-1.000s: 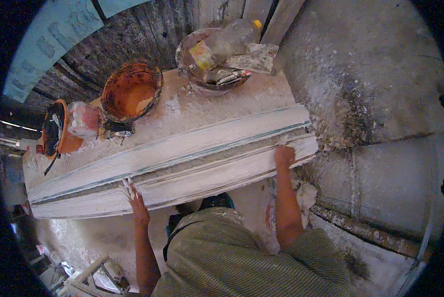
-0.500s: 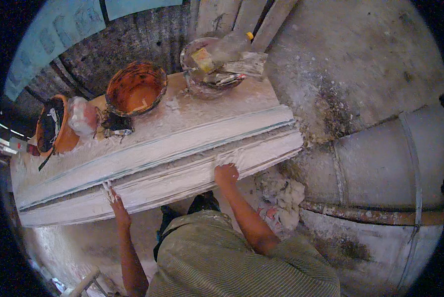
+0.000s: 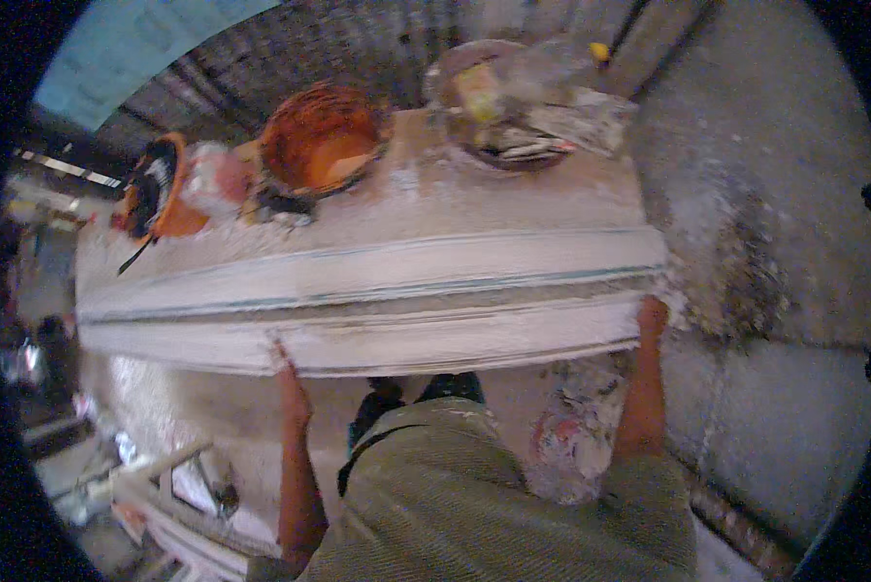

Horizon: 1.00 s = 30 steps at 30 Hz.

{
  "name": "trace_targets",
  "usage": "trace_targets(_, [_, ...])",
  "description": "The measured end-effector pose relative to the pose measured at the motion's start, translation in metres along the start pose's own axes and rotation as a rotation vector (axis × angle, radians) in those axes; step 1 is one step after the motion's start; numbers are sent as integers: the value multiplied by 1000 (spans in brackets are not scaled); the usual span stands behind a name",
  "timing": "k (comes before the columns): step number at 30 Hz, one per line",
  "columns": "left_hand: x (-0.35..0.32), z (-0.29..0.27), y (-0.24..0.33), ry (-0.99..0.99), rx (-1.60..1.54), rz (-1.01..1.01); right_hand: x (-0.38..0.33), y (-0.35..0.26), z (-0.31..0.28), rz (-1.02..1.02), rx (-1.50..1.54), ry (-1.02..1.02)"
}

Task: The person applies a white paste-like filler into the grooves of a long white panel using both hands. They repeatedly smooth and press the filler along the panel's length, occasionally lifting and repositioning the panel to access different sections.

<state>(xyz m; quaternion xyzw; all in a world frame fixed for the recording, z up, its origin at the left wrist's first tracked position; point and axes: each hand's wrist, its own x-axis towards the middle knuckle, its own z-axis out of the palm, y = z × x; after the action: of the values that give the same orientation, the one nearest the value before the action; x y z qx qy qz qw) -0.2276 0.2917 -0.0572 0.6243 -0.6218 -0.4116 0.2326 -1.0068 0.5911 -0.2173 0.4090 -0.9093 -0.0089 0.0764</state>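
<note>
Two long white strips with lined edges, resembling plaster mouldings, lie side by side across the table: a far strip (image 3: pixel 387 268) and a near strip (image 3: pixel 435 335). A narrow grey gap runs between them. My left hand (image 3: pixel 282 359), smeared white, is at the front of the near strip, left of its middle, its blurred fingers stretched out. My right hand (image 3: pixel 653 318) is closed at the right end of the near strip. What it grips is hidden.
On the dusty table (image 3: pixel 406 218) stand an orange-stained basin (image 3: pixel 324 145), a tilted orange bucket (image 3: pixel 175 194), a reddish-white bag (image 3: pixel 217 177) and a cluttered bowl (image 3: pixel 503 160). Debris (image 3: pixel 746 272) lies on the floor at right; a wooden frame (image 3: pixel 178 519) is at lower left.
My right hand has slid right along the near strip, from its middle to its right end. My left hand remains at the near strip's front. The view has turned, shifting the table in the picture.
</note>
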Motion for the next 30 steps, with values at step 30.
trace_targets(30, [-165, -17, -13, 510, 91, -241, -84, -644, -194, -1915, -100, -460])
